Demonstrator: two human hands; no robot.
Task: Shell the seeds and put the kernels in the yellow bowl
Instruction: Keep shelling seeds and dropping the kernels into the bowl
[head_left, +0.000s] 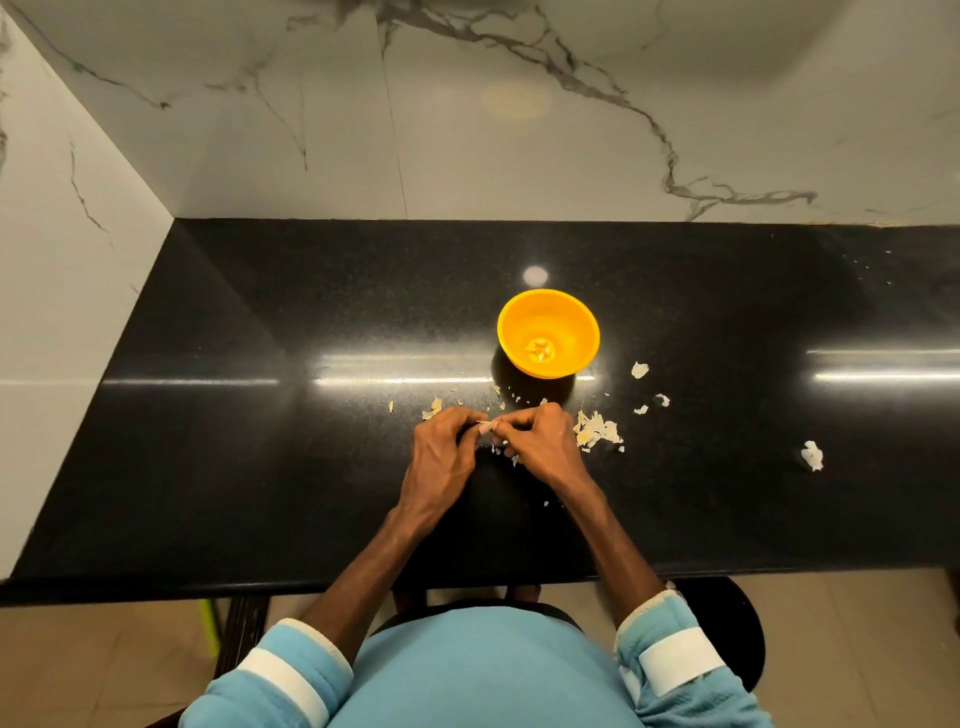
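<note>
A yellow bowl (548, 332) stands on the black counter (260, 415), with a few pale kernels (539, 351) at its bottom. Just in front of it, my left hand (441, 452) and my right hand (540, 441) meet fingertip to fingertip. Both pinch one small pale seed (487, 427) between them, held a little above the counter. Most of the seed is hidden by the fingers.
A heap of pale shell scraps (597, 431) lies right of my right hand. Loose flakes (640, 370) are scattered around the bowl, and one larger scrap (813, 456) lies far right. Marble walls close the back and left. The counter's front edge is near my body.
</note>
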